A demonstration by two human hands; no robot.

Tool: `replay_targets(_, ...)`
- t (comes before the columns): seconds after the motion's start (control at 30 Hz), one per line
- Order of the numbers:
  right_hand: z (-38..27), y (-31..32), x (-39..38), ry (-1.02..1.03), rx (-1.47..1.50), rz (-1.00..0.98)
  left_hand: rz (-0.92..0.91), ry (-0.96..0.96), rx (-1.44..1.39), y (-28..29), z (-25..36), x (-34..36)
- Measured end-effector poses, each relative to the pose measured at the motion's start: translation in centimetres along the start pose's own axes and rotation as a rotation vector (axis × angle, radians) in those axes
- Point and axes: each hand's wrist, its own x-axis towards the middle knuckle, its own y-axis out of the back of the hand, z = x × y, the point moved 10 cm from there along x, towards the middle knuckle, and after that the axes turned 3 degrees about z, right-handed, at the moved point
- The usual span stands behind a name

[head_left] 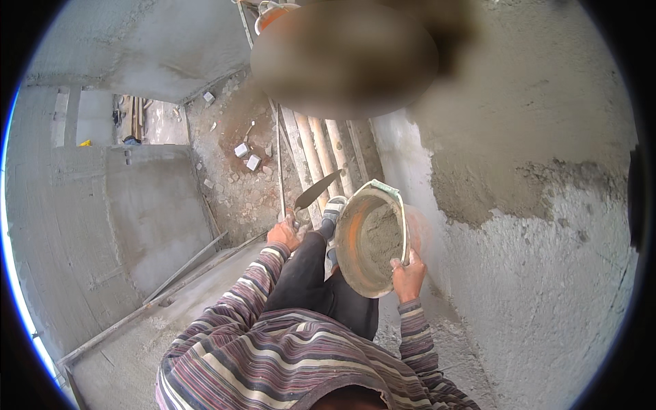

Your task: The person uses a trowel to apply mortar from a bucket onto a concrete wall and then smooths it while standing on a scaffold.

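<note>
A worker's left hand (285, 234) is closing its fingers fully around the handle of a trowel (318, 190), just left of the bucket, with the blade pointing away from the body and lying apart from the bucket's rim. The right hand (408, 277) is gripping the near right edge of the bucket (353, 225) itself, its fingers curling tight; whether they are taking the pale carrying handle (405, 232), the rim or both cannot be told. The bucket is hanging before the legs, slightly right of the body, its mouth facing up toward the wearer, and grey mortar (383, 236) is lying inside.

The worker is wearing a striped top (294, 348) and dark trousers (301, 273); one shoe (334, 207) is showing just left of the bucket. Beyond the bucket, wooden poles (311, 143) are running side by side. Farther off to its left, pale blocks (241, 149) are lying among rubble on the floor (239, 198). To the bucket's right, a wall (540, 273) is bearing a darker coat of plaster (512, 137) across its upper part. Beyond the poles, a blurred patch is hiding detail.
</note>
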Motion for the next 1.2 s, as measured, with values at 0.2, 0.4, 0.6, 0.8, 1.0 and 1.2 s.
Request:
replay_targets(0.2, -2.0, 9.7, -6.0, -0.095, 0.201, 0.265, 0.148, -0.773, 0.313, 12.1, 9.3, -8.3)
replay_targets(0.4, -0.7, 11.9, -9.7, -0.226, 0.450, 0.604, 0.061, -1.263, 0.833, 13.5, 22.5, -10.8)
replay_targets(0.6, -2.1, 11.9, -14.2, -0.315, 0.503, 0.928, 0.336, -1.745, 1.233, 10.0, 34.4, -14.5)
replay_targets(0.8, -5.1, 11.9, -17.9, -0.352, 0.464, 1.104, 0.182, -1.787, 1.462, 6.2, 36.5, -15.8)
replay_targets(1.0, -3.2, 9.0, -18.2, -0.292, 0.588, 1.165, -0.432, -1.423, 1.246, 2.3, 29.4, -9.3)
replay_targets(1.2, -2.4, 6.4, -21.7, -0.420, 0.653, 1.239, -0.708, -1.368, 0.928, -3.8, 27.1, -9.9)
